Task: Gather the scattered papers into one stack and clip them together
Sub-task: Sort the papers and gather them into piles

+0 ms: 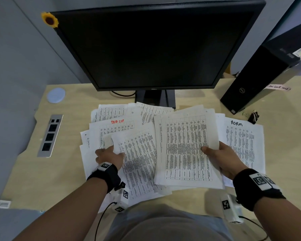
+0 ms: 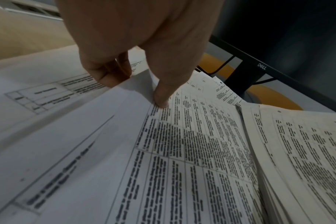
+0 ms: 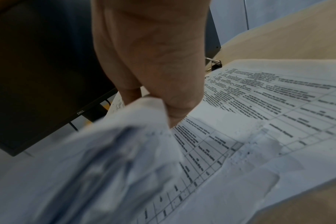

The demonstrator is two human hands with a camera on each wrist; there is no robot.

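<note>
Printed sheets lie scattered over the desk in front of the monitor. My right hand (image 1: 215, 153) grips the right edge of a gathered bundle of sheets (image 1: 184, 146), thumb on top and fingers underneath; the bundle (image 3: 125, 151) rises close to the right wrist camera. My left hand (image 1: 109, 152) pinches the top left edge of another printed sheet (image 1: 139, 160), thumb on the print and fingers curled beneath, as the left wrist view shows at the sheet (image 2: 163, 151). A sheet marked FORM (image 1: 243, 143) lies at the right. A black binder clip (image 1: 254, 116) sits beyond it, untouched.
A dark Dell monitor (image 1: 155, 49) stands close behind the papers, its stand (image 1: 155, 100) touching them. A black computer tower (image 1: 257, 79) sits at the back right. A socket panel (image 1: 50, 134) and a round cap (image 1: 56, 95) are on the left of the desk (image 1: 42, 171).
</note>
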